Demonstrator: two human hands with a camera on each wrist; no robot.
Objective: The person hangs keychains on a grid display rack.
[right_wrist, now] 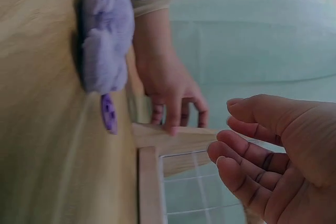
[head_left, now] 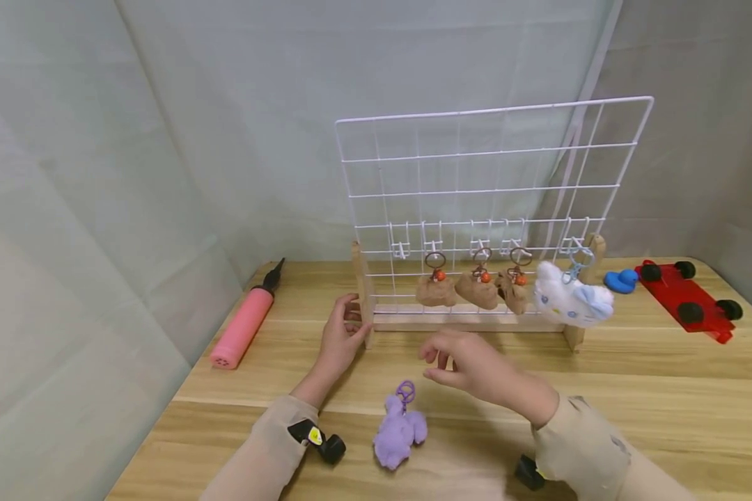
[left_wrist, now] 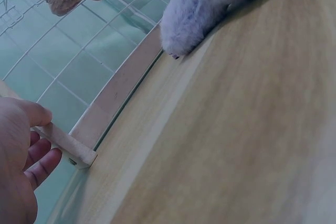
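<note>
My left hand [head_left: 340, 337] holds the left wooden upright [head_left: 363, 296] of a white wire grid rack [head_left: 495, 189], thumb at its front edge and fingers along its outer side. My right hand [head_left: 476, 365], loosely bent with nothing in it, hovers before the rack's lower bar. Between my forearms, a purple plush keychain [head_left: 396, 438] lies on the table, its purple ring [head_left: 405, 391] pointing toward the rack. From hooks on the grid hang three brown plush keychains [head_left: 478, 291] with orange beads and a white cat plush keychain [head_left: 570, 299]. The leftmost hook [head_left: 401, 249] carries nothing.
A pink hand pump [head_left: 246, 327] with a black nozzle lies left of the rack. To the right are a blue toy duck [head_left: 620, 280] and a red toy car [head_left: 689, 296] with black wheels up. Pale curtains surround the wooden table [head_left: 664, 403].
</note>
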